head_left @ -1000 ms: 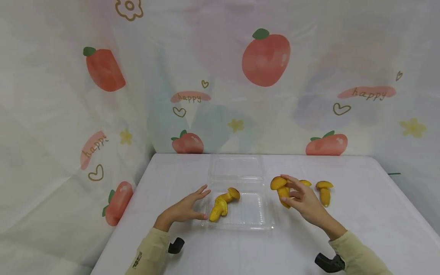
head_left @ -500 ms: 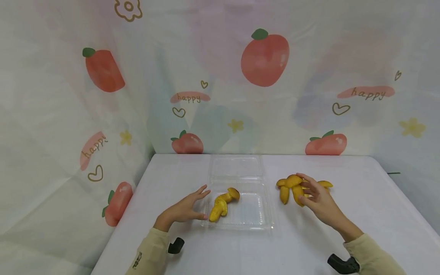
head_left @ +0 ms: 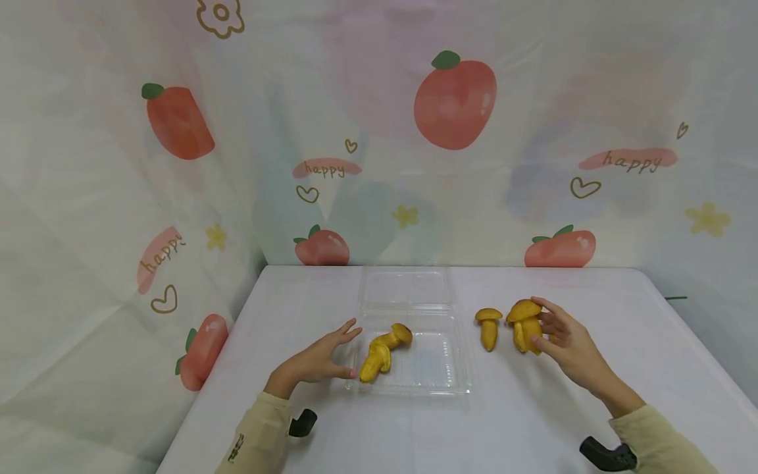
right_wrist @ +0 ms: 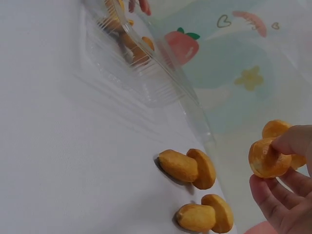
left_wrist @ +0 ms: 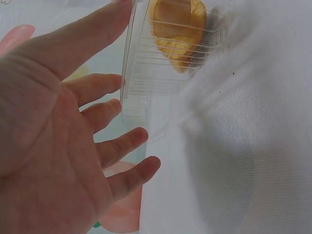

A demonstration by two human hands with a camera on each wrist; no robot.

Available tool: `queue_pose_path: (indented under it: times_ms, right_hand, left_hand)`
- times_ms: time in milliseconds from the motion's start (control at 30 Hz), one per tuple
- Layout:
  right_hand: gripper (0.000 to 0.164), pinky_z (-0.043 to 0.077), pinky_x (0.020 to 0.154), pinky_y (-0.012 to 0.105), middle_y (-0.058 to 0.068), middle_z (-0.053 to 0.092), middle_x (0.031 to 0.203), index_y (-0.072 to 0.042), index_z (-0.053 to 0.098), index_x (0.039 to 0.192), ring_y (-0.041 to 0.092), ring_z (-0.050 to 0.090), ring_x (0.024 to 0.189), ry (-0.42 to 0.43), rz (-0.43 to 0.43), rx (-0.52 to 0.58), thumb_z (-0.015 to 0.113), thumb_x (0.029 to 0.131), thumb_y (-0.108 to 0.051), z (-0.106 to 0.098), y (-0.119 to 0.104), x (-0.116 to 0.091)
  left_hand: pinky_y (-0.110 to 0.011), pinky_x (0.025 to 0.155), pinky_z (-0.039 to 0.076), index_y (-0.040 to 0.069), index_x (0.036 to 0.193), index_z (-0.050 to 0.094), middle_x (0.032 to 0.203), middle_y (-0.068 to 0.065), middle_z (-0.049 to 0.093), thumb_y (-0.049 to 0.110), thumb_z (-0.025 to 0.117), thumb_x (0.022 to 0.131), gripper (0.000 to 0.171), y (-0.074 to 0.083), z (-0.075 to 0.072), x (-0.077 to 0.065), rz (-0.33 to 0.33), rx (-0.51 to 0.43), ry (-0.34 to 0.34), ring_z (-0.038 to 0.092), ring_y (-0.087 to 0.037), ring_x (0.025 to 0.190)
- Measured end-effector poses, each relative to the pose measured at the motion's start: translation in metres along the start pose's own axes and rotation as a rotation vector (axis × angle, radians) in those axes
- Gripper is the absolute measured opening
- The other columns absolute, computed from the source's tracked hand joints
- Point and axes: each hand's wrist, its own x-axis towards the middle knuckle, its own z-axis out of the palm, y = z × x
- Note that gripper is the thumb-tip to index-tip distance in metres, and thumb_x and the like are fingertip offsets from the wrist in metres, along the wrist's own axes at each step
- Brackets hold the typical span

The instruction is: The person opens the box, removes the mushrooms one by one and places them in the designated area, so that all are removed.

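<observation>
My right hand [head_left: 568, 339] pinches a yellow mushroom [head_left: 524, 309] by its stem between thumb and fingers, cap up. In the right wrist view the held mushroom [right_wrist: 268, 158] points its stem end at the camera. Partly hidden behind it in the head view is another mushroom's stem [head_left: 518, 337]; a further yellow bit [head_left: 553, 338] peeks past my fingers. To their left lies a mushroom [head_left: 488, 332]. My left hand [head_left: 322, 355], fingers spread, is at the left side of a clear plastic clamshell box [head_left: 435, 385]. Inside lie two mushrooms, one farther back [head_left: 399, 336], one nearer [head_left: 376, 364].
The box's clear lid [head_left: 406, 288] is folded back toward the rear of the white table [head_left: 408, 434]. A printed fabric wall [head_left: 379, 118] stands behind and to the left. Black wrist mounts [head_left: 303, 422] hang below both sleeves.
My right hand has moved right, away from the box, carrying the mushroom over the others on the table. The leftmost loose mushroom has come into view. My left hand has stayed in place.
</observation>
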Motion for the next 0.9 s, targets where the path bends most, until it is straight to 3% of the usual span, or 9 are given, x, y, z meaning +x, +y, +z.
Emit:
queue_pose_path:
  times_ms: [267, 367, 500, 600, 667, 767, 833, 900]
  right_hand:
    - [0.067, 0.053, 0.072, 0.010, 0.028, 0.054, 0.131, 0.002, 0.034, 0.153, -0.017, 0.050, 0.099, 0.023, 0.039, -0.034, 0.066, 0.094, 0.004, -0.011, 0.010, -0.003]
    - [0.068, 0.053, 0.073, 0.009, 0.011, 0.055, 0.130, 0.001, 0.035, 0.153, -0.017, 0.051, 0.099, 0.040, 0.045, -0.048, 0.066, 0.094, 0.004, -0.015, 0.016, -0.004]
    - [0.068, 0.052, 0.074, 0.006, -0.019, 0.047, 0.128, 0.001, 0.035, 0.153, -0.019, 0.050, 0.100, 0.050, 0.052, -0.059, 0.067, 0.094, 0.002, -0.019, 0.024, -0.005]
    - [0.068, 0.051, 0.074, 0.005, -0.026, 0.043, 0.127, 0.002, 0.035, 0.153, -0.020, 0.049, 0.099, 0.051, 0.057, -0.071, 0.068, 0.093, 0.002, -0.023, 0.028, -0.006]
    - [0.068, 0.050, 0.073, 0.005, -0.018, 0.049, 0.128, 0.003, 0.036, 0.152, -0.020, 0.049, 0.098, 0.053, 0.060, -0.090, 0.069, 0.092, 0.003, -0.024, 0.031, -0.007]
    - [0.069, 0.049, 0.072, 0.004, 0.009, 0.057, 0.130, 0.004, 0.035, 0.152, -0.021, 0.048, 0.096, 0.055, 0.069, -0.114, 0.069, 0.092, 0.004, -0.027, 0.034, -0.008]
    - [0.069, 0.049, 0.072, 0.004, 0.027, 0.054, 0.131, 0.004, 0.034, 0.152, -0.022, 0.046, 0.096, 0.053, 0.077, -0.126, 0.068, 0.092, 0.005, -0.028, 0.035, -0.009]
    - [0.069, 0.049, 0.071, 0.004, 0.035, 0.052, 0.132, 0.005, 0.033, 0.152, -0.023, 0.045, 0.095, 0.051, 0.089, -0.126, 0.067, 0.093, 0.004, -0.030, 0.038, -0.010]
  left_hand:
    - [-0.064, 0.123, 0.021, 0.011, 0.160, 0.030, 0.172, -0.012, 0.010, 0.032, 0.080, 0.088, 0.091, -0.002, 0.000, 0.000, -0.003, -0.005, -0.004, 0.015, -0.038, 0.158]
    - [-0.064, 0.123, 0.021, 0.012, 0.160, 0.030, 0.172, -0.011, 0.010, 0.032, 0.080, 0.088, 0.090, -0.002, 0.000, 0.000, -0.009, -0.007, -0.002, 0.015, -0.038, 0.158]
    - [-0.064, 0.123, 0.021, 0.012, 0.160, 0.030, 0.172, -0.011, 0.011, 0.031, 0.080, 0.087, 0.090, -0.001, 0.000, 0.000, -0.009, -0.011, 0.000, 0.015, -0.039, 0.158]
    - [-0.065, 0.122, 0.022, 0.010, 0.160, 0.031, 0.172, -0.012, 0.012, 0.031, 0.081, 0.087, 0.091, -0.001, 0.000, 0.000, 0.001, -0.016, 0.005, 0.016, -0.040, 0.157]
    - [-0.065, 0.122, 0.022, 0.010, 0.160, 0.031, 0.172, -0.012, 0.012, 0.030, 0.081, 0.087, 0.091, -0.002, 0.000, 0.000, 0.004, -0.018, 0.007, 0.016, -0.039, 0.157]
    - [-0.064, 0.123, 0.021, 0.011, 0.160, 0.030, 0.172, -0.012, 0.011, 0.031, 0.080, 0.087, 0.090, -0.002, 0.000, 0.000, 0.004, -0.017, 0.007, 0.015, -0.039, 0.158]
    - [-0.064, 0.123, 0.021, 0.012, 0.160, 0.030, 0.172, -0.011, 0.011, 0.031, 0.080, 0.087, 0.090, -0.002, 0.000, -0.001, 0.004, -0.020, 0.007, 0.015, -0.038, 0.158]
    - [-0.064, 0.123, 0.021, 0.012, 0.160, 0.031, 0.172, -0.012, 0.011, 0.031, 0.080, 0.087, 0.090, -0.003, 0.000, -0.001, 0.008, -0.024, 0.007, 0.015, -0.039, 0.158]
